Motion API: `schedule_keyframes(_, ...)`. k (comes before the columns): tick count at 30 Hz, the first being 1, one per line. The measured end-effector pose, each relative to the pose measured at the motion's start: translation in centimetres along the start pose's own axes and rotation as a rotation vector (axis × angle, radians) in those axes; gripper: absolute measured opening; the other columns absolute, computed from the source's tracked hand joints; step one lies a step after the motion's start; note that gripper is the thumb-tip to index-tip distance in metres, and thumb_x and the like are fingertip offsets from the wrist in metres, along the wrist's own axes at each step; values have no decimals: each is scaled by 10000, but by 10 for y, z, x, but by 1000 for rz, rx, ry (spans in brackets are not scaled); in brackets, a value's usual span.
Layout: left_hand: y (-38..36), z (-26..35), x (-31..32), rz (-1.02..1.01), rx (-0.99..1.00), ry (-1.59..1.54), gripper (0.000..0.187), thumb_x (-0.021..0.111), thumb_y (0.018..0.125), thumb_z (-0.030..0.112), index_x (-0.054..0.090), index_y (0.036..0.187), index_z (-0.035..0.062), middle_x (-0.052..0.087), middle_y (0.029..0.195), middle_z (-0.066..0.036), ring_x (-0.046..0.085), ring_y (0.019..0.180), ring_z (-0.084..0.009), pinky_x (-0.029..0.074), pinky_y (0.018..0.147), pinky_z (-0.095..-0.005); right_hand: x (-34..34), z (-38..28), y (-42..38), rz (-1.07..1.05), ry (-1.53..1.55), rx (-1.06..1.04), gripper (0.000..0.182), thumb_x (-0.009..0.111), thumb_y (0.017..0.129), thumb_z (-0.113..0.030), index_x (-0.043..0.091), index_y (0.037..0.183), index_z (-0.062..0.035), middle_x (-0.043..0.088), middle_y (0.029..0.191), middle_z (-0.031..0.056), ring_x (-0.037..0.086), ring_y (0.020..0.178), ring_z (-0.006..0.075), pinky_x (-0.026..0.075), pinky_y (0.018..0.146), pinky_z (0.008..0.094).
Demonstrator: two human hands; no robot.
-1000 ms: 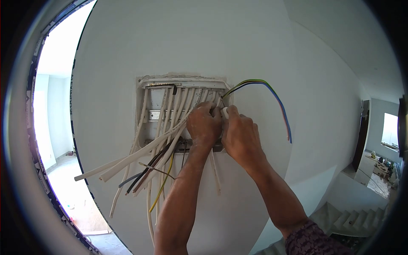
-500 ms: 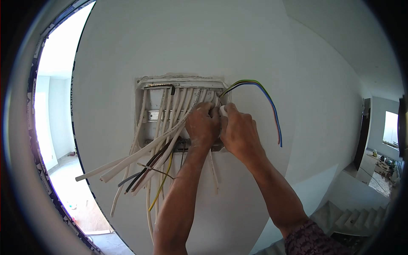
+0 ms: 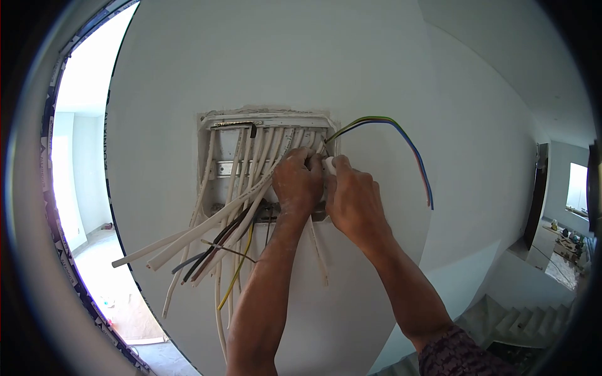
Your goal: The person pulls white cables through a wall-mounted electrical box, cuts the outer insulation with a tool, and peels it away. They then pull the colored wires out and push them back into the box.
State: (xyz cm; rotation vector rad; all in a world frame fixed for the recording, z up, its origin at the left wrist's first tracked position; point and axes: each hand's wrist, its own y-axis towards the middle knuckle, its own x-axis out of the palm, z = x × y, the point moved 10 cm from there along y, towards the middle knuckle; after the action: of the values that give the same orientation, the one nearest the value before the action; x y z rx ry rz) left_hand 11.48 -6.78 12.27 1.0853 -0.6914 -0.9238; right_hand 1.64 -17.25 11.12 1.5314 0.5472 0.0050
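Presently both hands are raised to the recessed wall box (image 3: 210, 135), at its right-hand side. Left hand (image 3: 298, 183): fingers curled tight over a white cable (image 3: 328, 165) near the box's right edge; the grip looks closed around it, though the palm hides the contact. Right hand (image 3: 354, 200): thumb and forefinger pinched on the cable's short white end, which shows between the two hands. Both grips are closed, with no visible gap.

Position of the cable: it sits directly between the two hands, touching both, just inside the right wall of the box and level with the metal rail (image 3: 235, 168). From the same corner three coloured wires (image 3: 401, 135) (green-yellow, blue and a darker one) arc out to the right and hang free over the bare wall (image 3: 376, 62), well clear of either hand.

Judgement on technique: the work looks like stripping or freeing the sheath from the cable end. It is best done with the left hand anchoring the cable close to the working point while the right pulls straight along the cable axis, not sideways, so the inner conductors are not kinked or nicked.

Surroundings: a bundle of white cables (image 3: 188, 235) spills out down-left from the box, with a yellow wire (image 3: 241, 269) and dark wires (image 3: 210, 257) among them. Stairs (image 3: 501, 313) lie lower right.
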Motion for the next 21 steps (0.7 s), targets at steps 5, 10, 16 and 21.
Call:
schedule_keyframes(5,0,0,0,15,67,-7,153,666,902,193,726,898,52,724,965,-156,691,905,-402,537,784,-502,2,-2,6,5,22,-7,236,641,886,-30,558,1081,74,685,809,291,711,751,477,571,687,550)
schedule_keyframes(10,-6,3,-1,40,123,-9,149,668,905,196,729,908,61,731,989,-148,695,894,-399,543,783,-503,4,1,10,-25,19,32,217,653,894,-42,562,1062,62,689,812,287,716,765,472,576,669,531)
schedule_keyframes(16,-5,4,1,27,111,33,151,665,914,194,718,913,53,728,992,-147,702,900,-398,549,785,-499,3,2,11,-34,-7,37,201,648,897,-40,570,1057,53,691,819,290,718,767,469,580,704,541)
schedule_keyframes(21,-7,9,-1,23,154,59,167,661,920,202,714,915,44,727,991,-151,703,898,-399,547,790,-503,5,5,14,-83,-10,68,197,652,893,-40,574,1049,51,692,821,290,719,765,468,579,713,543)
